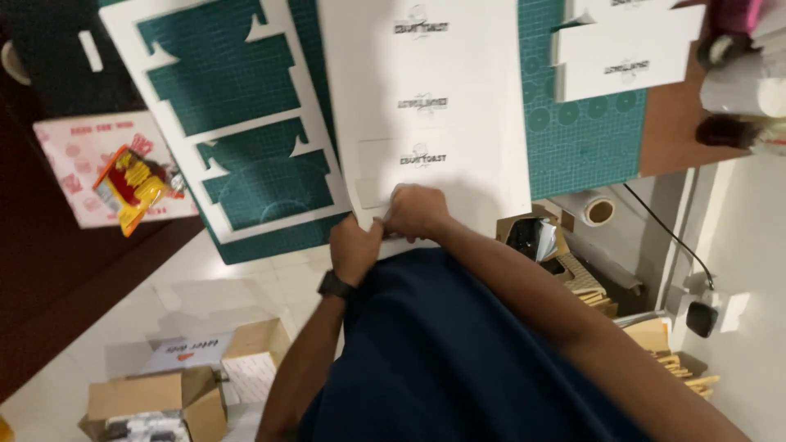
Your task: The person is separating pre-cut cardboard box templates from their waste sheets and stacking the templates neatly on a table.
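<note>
Green cutting mat (573,139), gridded and marked with circles, covers most of the work surface, and a strip of bare brown tabletop (675,123) shows along its right edge. Pale floor tiles (221,286) spread below the near edge of the table, and a dark brown area lies off to the left.

On the mat, a large white printed sheet (434,106) runs from the far side to the near edge, with small dark logos repeated down its middle. Both hands meet at its near edge. The left hand (356,250), a dark watch (334,285) on its wrist, has its fingers curled shut and seems to pinch the sheet's edge, though the exact hold is hidden. The right hand (417,211) is just beside it, fingers closed down on the same edge.

Left of the sheet lies a white leftover frame (184,123) with box-shaped cut-outs, the mat showing through. At the far right sit folded white box blanks (626,49). A roll of tape (598,211) rests near the table's right corner.

On the floor at near left, open cardboard boxes (164,401) hold packets I cannot make out. At near right, another open box (536,237) holds something dark, and flat wooden pieces (679,364) are stacked beside it. A yellow and red snack packet (131,187) lies on a pink printed box (90,164) at left.
</note>
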